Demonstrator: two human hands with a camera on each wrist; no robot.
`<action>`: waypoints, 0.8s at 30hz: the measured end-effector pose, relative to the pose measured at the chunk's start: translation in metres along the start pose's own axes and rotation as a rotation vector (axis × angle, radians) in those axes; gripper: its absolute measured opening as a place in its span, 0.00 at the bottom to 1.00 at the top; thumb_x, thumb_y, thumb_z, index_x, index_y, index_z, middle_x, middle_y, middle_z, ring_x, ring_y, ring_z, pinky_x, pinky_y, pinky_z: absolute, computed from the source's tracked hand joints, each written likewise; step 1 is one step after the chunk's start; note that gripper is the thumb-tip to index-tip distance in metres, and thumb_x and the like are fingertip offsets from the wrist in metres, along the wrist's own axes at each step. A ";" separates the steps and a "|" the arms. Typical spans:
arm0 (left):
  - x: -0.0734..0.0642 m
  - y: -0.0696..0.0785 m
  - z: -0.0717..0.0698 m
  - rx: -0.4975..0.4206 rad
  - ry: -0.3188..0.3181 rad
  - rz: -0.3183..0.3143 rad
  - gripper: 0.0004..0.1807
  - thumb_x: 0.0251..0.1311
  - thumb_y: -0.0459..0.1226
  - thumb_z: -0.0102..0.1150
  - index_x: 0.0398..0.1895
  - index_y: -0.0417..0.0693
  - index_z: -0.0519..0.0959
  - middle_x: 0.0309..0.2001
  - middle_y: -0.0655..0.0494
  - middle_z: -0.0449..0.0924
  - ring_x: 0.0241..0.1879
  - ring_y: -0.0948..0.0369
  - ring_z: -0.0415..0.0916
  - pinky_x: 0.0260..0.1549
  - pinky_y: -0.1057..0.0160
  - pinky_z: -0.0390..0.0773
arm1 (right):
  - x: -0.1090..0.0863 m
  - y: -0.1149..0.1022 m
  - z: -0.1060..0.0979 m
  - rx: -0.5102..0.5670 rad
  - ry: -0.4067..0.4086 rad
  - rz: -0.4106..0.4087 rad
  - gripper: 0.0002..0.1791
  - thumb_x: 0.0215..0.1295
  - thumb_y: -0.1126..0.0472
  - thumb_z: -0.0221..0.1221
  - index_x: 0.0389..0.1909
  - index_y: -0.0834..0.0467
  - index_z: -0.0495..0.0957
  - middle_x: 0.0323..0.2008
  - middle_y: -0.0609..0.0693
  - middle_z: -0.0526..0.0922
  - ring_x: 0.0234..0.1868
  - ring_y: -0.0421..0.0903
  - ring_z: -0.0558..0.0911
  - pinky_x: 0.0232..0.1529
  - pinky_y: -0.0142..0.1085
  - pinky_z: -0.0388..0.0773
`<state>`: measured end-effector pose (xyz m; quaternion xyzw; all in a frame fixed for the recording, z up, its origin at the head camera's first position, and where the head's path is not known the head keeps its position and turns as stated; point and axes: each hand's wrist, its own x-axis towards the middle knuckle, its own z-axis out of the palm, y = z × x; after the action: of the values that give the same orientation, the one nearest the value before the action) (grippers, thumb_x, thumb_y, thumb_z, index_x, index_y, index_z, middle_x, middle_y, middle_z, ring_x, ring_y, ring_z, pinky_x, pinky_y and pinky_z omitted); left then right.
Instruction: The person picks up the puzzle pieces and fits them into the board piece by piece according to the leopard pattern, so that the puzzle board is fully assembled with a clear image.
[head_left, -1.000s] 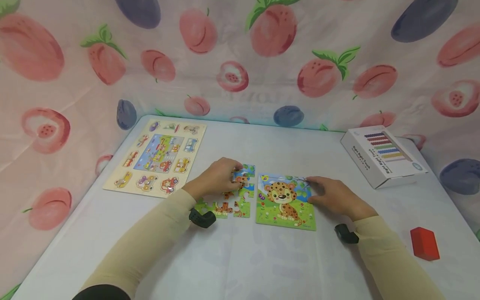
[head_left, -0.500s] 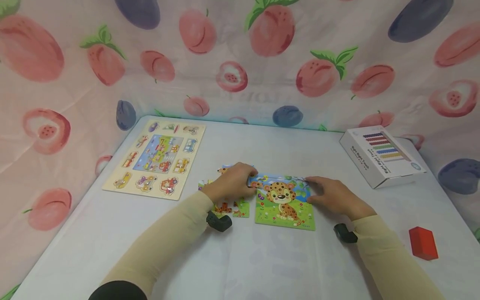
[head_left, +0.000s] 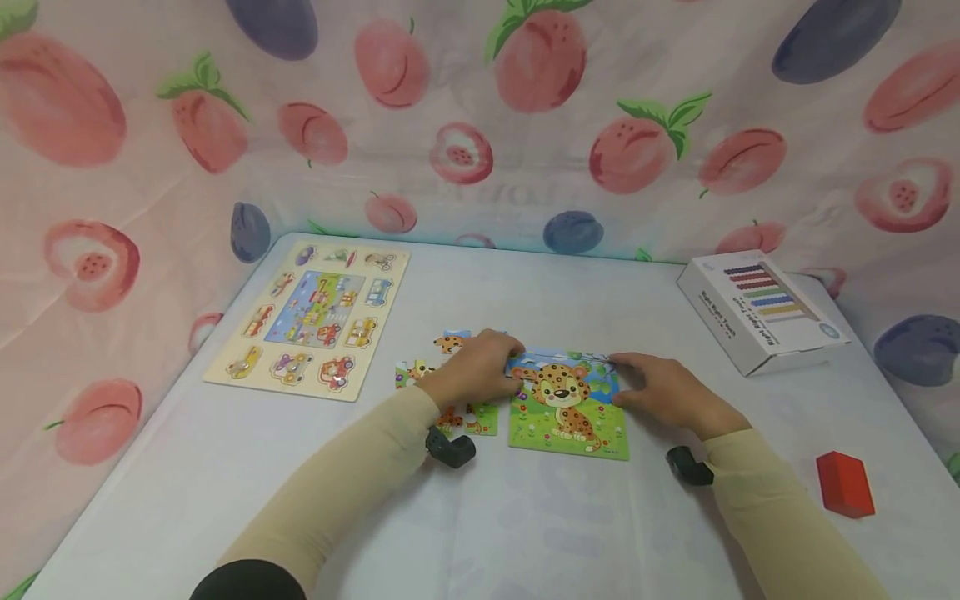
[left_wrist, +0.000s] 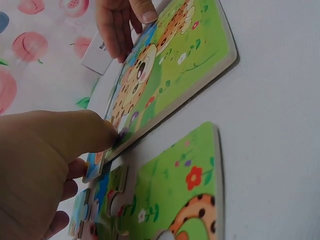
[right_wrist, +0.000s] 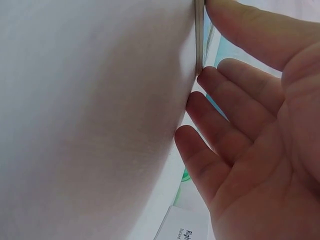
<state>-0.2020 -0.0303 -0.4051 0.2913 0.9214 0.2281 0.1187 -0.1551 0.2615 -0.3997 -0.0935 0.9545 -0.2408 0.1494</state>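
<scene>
My left hand [head_left: 480, 367] pinches a small blue and orange puzzle piece [left_wrist: 96, 161] between thumb and fingers, over the upper left corner of the leopard puzzle board [head_left: 570, 421]. The left wrist view has the thumb pressing down on that piece, its far part overlapping the picture. My right hand [head_left: 663, 392] rests at the board's upper right corner, thumb and fingertips touching its edge, the other fingers fairly straight along the table. Several loose leopard puzzle pieces [head_left: 483, 419] lie left of the board, partly hidden under the left hand and wrist.
A wooden vehicle puzzle [head_left: 318, 308] lies at the back left of the white table [head_left: 540, 533]. At the back right stands a white box [head_left: 757, 312] with colored stripes. A red block [head_left: 845, 485] sits near the right. Peach-print cloth [head_left: 337, 75] hangs behind.
My left hand has moved right from the loose pieces to the board's upper left corner, bringing a puzzle piece along and lowering it there. The right hand has stayed at the board's corner.
</scene>
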 end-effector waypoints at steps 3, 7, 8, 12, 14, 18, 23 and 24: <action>0.002 0.002 0.002 0.000 0.004 0.004 0.27 0.61 0.41 0.64 0.62 0.42 0.77 0.57 0.51 0.79 0.56 0.55 0.71 0.55 0.57 0.72 | 0.000 0.000 0.000 0.000 -0.001 0.002 0.37 0.63 0.55 0.68 0.71 0.62 0.67 0.70 0.65 0.66 0.71 0.68 0.60 0.67 0.63 0.56; 0.003 0.003 0.005 0.015 0.006 0.012 0.27 0.62 0.42 0.63 0.63 0.42 0.77 0.58 0.50 0.79 0.60 0.53 0.71 0.60 0.56 0.70 | 0.000 0.000 0.000 0.005 -0.001 0.005 0.38 0.63 0.55 0.68 0.71 0.61 0.67 0.70 0.64 0.67 0.71 0.68 0.60 0.67 0.63 0.55; 0.003 0.003 0.005 0.016 0.007 0.012 0.27 0.62 0.42 0.64 0.63 0.42 0.77 0.58 0.50 0.78 0.60 0.53 0.71 0.61 0.56 0.69 | 0.000 0.000 0.000 0.004 -0.001 0.005 0.38 0.63 0.55 0.68 0.71 0.61 0.67 0.70 0.64 0.67 0.71 0.68 0.60 0.67 0.64 0.55; 0.004 0.005 0.006 0.018 0.012 0.016 0.27 0.63 0.43 0.64 0.63 0.42 0.77 0.58 0.50 0.79 0.62 0.53 0.70 0.63 0.56 0.68 | -0.001 -0.001 0.000 0.003 0.000 0.008 0.37 0.62 0.56 0.68 0.71 0.61 0.67 0.70 0.65 0.67 0.71 0.68 0.60 0.67 0.64 0.55; 0.004 0.005 0.007 0.018 0.013 0.016 0.27 0.63 0.44 0.65 0.63 0.42 0.77 0.59 0.50 0.79 0.62 0.53 0.70 0.63 0.56 0.68 | -0.001 -0.002 0.000 0.006 0.000 0.011 0.37 0.63 0.56 0.68 0.71 0.61 0.67 0.70 0.64 0.66 0.71 0.68 0.60 0.67 0.63 0.55; 0.005 0.007 0.007 0.026 0.008 0.014 0.29 0.63 0.47 0.67 0.63 0.43 0.77 0.59 0.50 0.78 0.62 0.53 0.71 0.63 0.57 0.68 | -0.001 -0.002 -0.001 0.011 -0.003 0.017 0.37 0.63 0.57 0.67 0.71 0.62 0.67 0.70 0.64 0.66 0.71 0.68 0.59 0.67 0.63 0.55; 0.006 0.010 0.009 0.042 0.001 0.013 0.29 0.63 0.48 0.67 0.63 0.43 0.77 0.60 0.51 0.78 0.63 0.54 0.71 0.64 0.58 0.67 | -0.001 -0.002 -0.001 0.012 -0.008 0.032 0.37 0.63 0.57 0.67 0.72 0.61 0.66 0.70 0.64 0.66 0.71 0.68 0.59 0.67 0.63 0.55; 0.006 0.010 0.009 0.046 0.001 0.013 0.29 0.63 0.48 0.67 0.63 0.44 0.77 0.60 0.51 0.78 0.63 0.54 0.71 0.64 0.58 0.66 | -0.001 -0.002 -0.001 0.012 -0.010 0.034 0.37 0.63 0.57 0.67 0.72 0.61 0.66 0.70 0.64 0.66 0.71 0.68 0.59 0.67 0.63 0.55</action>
<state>-0.1985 -0.0162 -0.4082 0.2999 0.9245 0.2080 0.1099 -0.1544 0.2605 -0.3982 -0.0776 0.9538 -0.2433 0.1586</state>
